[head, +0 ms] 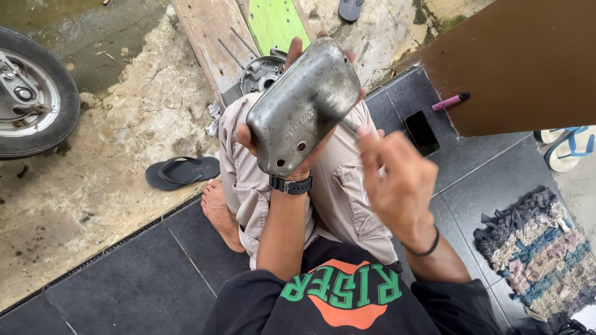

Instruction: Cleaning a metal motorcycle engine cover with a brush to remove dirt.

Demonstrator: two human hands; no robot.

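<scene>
My left hand (pixel 292 164) holds up a curved grey metal cover (pixel 304 102) with small holes near its lower end, fingers wrapped behind it above my lap. A black watch sits on that wrist. My right hand (pixel 397 177) hovers just right of the cover, fingers slightly curled and blurred, holding nothing that I can see. I sit on dark tiles in beige trousers, one bare foot (pixel 217 208) out to the left.
A round metal hub part (pixel 261 74) lies on a wooden plank (pixel 208 31) ahead. A wheel (pixel 31 93) stands at left, a black sandal (pixel 180 172) on the concrete. A phone (pixel 422 132) and pink pen (pixel 451 101) lie by a brown panel (pixel 515 62); a rag mat (pixel 540 248) at right.
</scene>
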